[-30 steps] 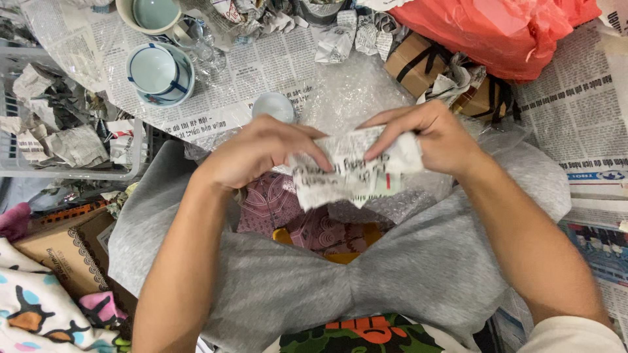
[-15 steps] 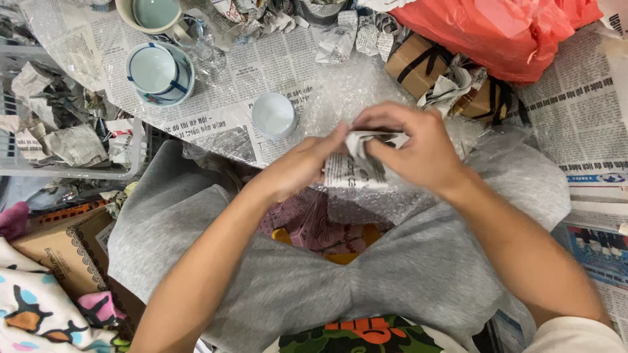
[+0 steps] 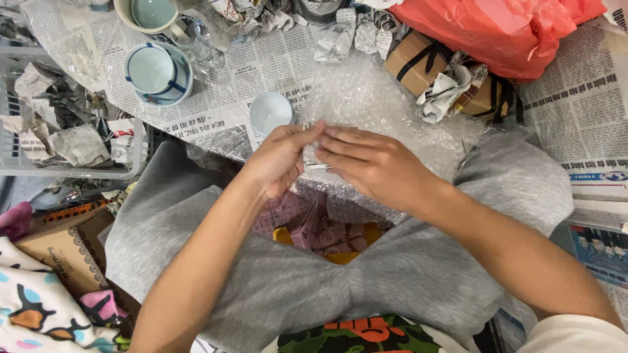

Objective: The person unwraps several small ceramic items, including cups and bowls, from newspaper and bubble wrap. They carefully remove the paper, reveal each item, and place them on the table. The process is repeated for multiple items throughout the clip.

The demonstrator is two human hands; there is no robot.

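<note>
I sit cross-legged on the floor, which is covered in newspaper (image 3: 275,72), and my grey trousers (image 3: 366,281) fill the lower half of the view. A red plastic bag (image 3: 497,33) lies at the far right edge of the paper, with a brown cardboard box (image 3: 418,62) bound in black tape just in front of it. A sheet of bubble wrap (image 3: 386,104) spreads from the middle of the newspaper down onto my lap. At the left edge stands a white plastic basket (image 3: 72,171) full of crumpled paper. Near the far left corner sits a blue-rimmed cup (image 3: 157,70) with a second cup (image 3: 145,13) behind it, and a small white cup (image 3: 271,111) stands open just beyond my knuckles.

My left hand (image 3: 278,160) and right hand (image 3: 373,167) meet over the near edge of the bubble wrap, fingertips touching. Both are clamped on a small paper-wrapped bundle (image 3: 313,157), most of it hidden between them; only a strip of printed paper shows. It sits directly inside my grip, pinched from either side, so neither hand is nearer. I cannot tell its long axis, since my fingers cover it.
</note>
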